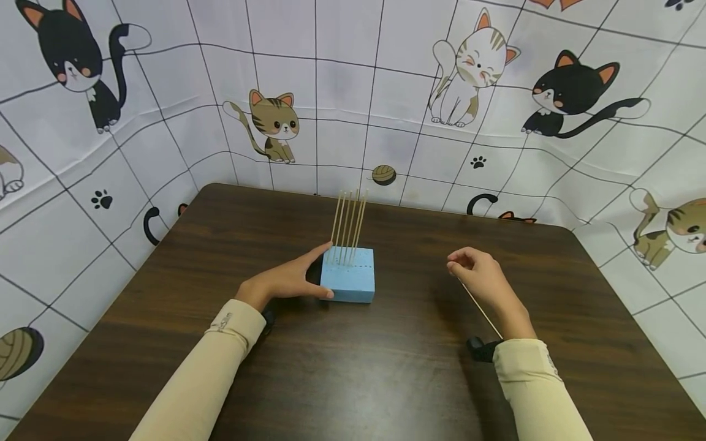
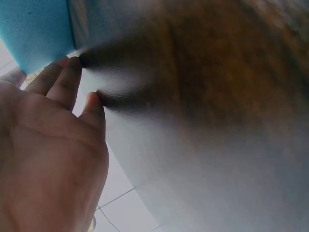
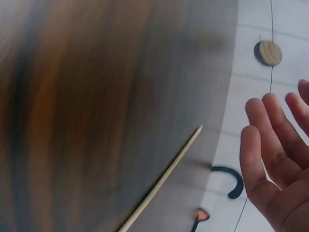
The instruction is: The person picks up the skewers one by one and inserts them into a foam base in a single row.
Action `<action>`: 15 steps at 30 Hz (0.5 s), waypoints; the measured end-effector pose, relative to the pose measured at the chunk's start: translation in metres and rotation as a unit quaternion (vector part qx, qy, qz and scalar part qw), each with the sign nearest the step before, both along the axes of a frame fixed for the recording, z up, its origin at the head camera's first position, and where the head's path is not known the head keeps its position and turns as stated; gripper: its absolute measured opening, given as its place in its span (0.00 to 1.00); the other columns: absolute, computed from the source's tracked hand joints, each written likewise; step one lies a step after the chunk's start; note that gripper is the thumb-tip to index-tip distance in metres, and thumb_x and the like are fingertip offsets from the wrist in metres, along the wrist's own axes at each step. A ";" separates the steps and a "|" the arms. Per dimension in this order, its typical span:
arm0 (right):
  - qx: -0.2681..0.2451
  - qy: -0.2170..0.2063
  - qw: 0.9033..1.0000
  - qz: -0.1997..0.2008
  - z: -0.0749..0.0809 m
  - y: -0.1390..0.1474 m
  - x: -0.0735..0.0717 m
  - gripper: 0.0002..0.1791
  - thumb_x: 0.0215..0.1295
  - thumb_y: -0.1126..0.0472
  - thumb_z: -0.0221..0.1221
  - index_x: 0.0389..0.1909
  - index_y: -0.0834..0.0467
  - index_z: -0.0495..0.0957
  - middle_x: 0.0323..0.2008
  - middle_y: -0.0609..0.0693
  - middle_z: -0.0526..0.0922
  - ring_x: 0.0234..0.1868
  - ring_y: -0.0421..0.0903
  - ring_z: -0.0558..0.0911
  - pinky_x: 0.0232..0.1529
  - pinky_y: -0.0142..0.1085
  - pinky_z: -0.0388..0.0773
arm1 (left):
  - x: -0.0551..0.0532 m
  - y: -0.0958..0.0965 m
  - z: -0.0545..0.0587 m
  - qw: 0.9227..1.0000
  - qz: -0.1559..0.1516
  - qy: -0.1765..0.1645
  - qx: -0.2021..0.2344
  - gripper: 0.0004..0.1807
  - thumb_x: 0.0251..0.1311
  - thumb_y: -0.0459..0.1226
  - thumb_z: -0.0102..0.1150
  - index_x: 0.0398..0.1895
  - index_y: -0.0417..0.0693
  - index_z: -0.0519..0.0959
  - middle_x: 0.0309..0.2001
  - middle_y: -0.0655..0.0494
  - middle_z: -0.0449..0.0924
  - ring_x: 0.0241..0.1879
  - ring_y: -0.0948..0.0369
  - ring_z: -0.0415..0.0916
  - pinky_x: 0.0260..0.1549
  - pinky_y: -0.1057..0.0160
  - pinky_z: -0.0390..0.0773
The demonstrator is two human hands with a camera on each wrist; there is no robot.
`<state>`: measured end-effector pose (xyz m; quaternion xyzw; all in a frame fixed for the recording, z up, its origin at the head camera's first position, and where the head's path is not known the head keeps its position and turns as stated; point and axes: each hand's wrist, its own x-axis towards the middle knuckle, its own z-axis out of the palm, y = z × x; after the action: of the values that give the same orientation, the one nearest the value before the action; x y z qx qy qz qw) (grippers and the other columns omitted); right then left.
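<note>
A light blue foam block [image 1: 349, 283] sits on the table, with several thin wooden skewers [image 1: 349, 226] standing upright in its top. Small holes run across the rest of that top. My left hand [image 1: 289, 275] holds the block's left side, thumb at the front and a finger at the back corner. In the left wrist view, other fingertips [image 2: 72, 72] come close to the block [image 2: 36, 34]. My right hand [image 1: 482, 278] hovers to the right of the block, fingers loosely bent. One loose skewer [image 3: 161, 181] appears beside the right hand [image 3: 280, 164], apart from its fingers, seemingly lying on the table.
The dark wooden table [image 1: 353, 373] reaches back to a white wall covering [image 1: 342, 86] with a grid and printed cats. Dark wrist straps [image 1: 482, 349] show at the sleeve cuffs [image 1: 524, 361].
</note>
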<state>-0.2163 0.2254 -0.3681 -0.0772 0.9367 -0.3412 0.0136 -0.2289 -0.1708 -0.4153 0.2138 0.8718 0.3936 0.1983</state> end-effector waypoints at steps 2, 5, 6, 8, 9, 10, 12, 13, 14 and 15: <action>0.014 -0.008 1.000 0.001 -0.002 0.010 0.002 0.14 0.73 0.58 0.56 0.51 0.64 0.78 0.40 0.56 0.85 0.40 0.50 0.82 0.41 0.41 0.75 | 0.000 0.000 0.000 1.000 -0.001 0.000 0.001 0.61 0.53 0.56 0.71 0.81 0.63 0.37 0.80 0.54 0.35 0.78 0.48 0.40 0.71 0.38 0.51; 0.026 -0.020 0.999 -0.001 -0.005 0.022 0.006 0.13 0.71 0.60 0.57 0.50 0.65 0.79 0.38 0.56 0.86 0.38 0.47 0.81 0.39 0.39 0.76 | 0.000 0.000 0.000 1.000 -0.002 0.000 0.003 0.62 0.53 0.56 0.71 0.81 0.63 0.37 0.80 0.54 0.35 0.78 0.48 0.40 0.71 0.38 0.51; 0.028 -0.024 0.999 -0.001 -0.006 0.026 0.007 0.13 0.71 0.61 0.57 0.49 0.66 0.79 0.37 0.57 0.85 0.36 0.47 0.81 0.38 0.39 0.76 | -0.001 0.000 0.000 1.000 -0.002 0.000 0.004 0.62 0.53 0.56 0.71 0.81 0.63 0.37 0.80 0.54 0.35 0.78 0.48 0.40 0.71 0.38 0.51; 0.030 -0.038 0.999 0.001 -0.008 0.033 0.010 0.13 0.70 0.62 0.58 0.49 0.67 0.79 0.36 0.57 0.85 0.34 0.47 0.80 0.35 0.37 0.76 | -0.001 0.001 0.000 1.000 -0.002 0.000 0.006 0.62 0.53 0.56 0.71 0.81 0.62 0.38 0.80 0.54 0.35 0.78 0.48 0.40 0.71 0.38 0.51; 0.028 -0.048 0.998 0.002 -0.009 0.035 0.011 0.13 0.70 0.62 0.58 0.49 0.67 0.78 0.35 0.58 0.85 0.33 0.47 0.81 0.34 0.37 0.77 | -0.001 0.001 0.000 1.000 -0.002 -0.001 0.007 0.62 0.53 0.56 0.71 0.81 0.62 0.38 0.80 0.54 0.35 0.78 0.48 0.40 0.71 0.38 0.51; 0.027 -0.057 0.998 0.004 -0.010 0.038 0.013 0.13 0.71 0.62 0.57 0.49 0.68 0.78 0.34 0.58 0.85 0.33 0.47 0.81 0.34 0.37 0.77 | -0.001 0.001 0.000 1.000 -0.002 -0.002 0.007 0.62 0.52 0.56 0.71 0.81 0.62 0.37 0.80 0.54 0.35 0.78 0.49 0.40 0.71 0.38 0.51; 0.022 -0.074 0.997 0.009 -0.013 0.042 0.015 0.13 0.71 0.62 0.57 0.48 0.69 0.78 0.34 0.58 0.84 0.32 0.47 0.82 0.33 0.37 0.78 | -0.001 0.001 0.000 1.000 -0.002 -0.001 0.007 0.62 0.53 0.56 0.71 0.81 0.62 0.37 0.80 0.54 0.35 0.78 0.49 0.40 0.71 0.38 0.51; 0.022 -0.081 0.996 0.011 -0.014 0.045 0.016 0.13 0.71 0.62 0.57 0.48 0.69 0.77 0.33 0.57 0.84 0.32 0.47 0.82 0.33 0.37 0.78 | -0.001 0.001 -0.001 1.000 -0.002 -0.001 0.006 0.62 0.53 0.56 0.71 0.81 0.62 0.37 0.80 0.54 0.35 0.78 0.49 0.40 0.71 0.38 0.51; 0.022 -0.087 0.996 0.012 -0.015 0.047 0.017 0.13 0.71 0.62 0.57 0.47 0.70 0.77 0.33 0.57 0.84 0.32 0.47 0.82 0.32 0.37 0.79 | -0.001 0.001 0.000 1.000 -0.002 -0.001 0.006 0.62 0.53 0.56 0.71 0.81 0.62 0.37 0.80 0.54 0.35 0.78 0.49 0.40 0.71 0.38 0.50; 0.023 -0.091 0.995 0.012 -0.016 0.049 0.017 0.13 0.71 0.62 0.57 0.47 0.70 0.77 0.33 0.57 0.84 0.32 0.47 0.82 0.32 0.37 0.79 | -0.001 0.001 0.000 1.000 -0.001 0.000 0.005 0.62 0.53 0.56 0.71 0.81 0.63 0.37 0.80 0.54 0.35 0.78 0.49 0.40 0.71 0.38 0.50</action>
<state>-0.1990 0.2745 -0.3842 -0.0568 0.9383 -0.3247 0.1051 -0.2296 -0.1697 -0.4156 0.2153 0.8696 0.3978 0.1979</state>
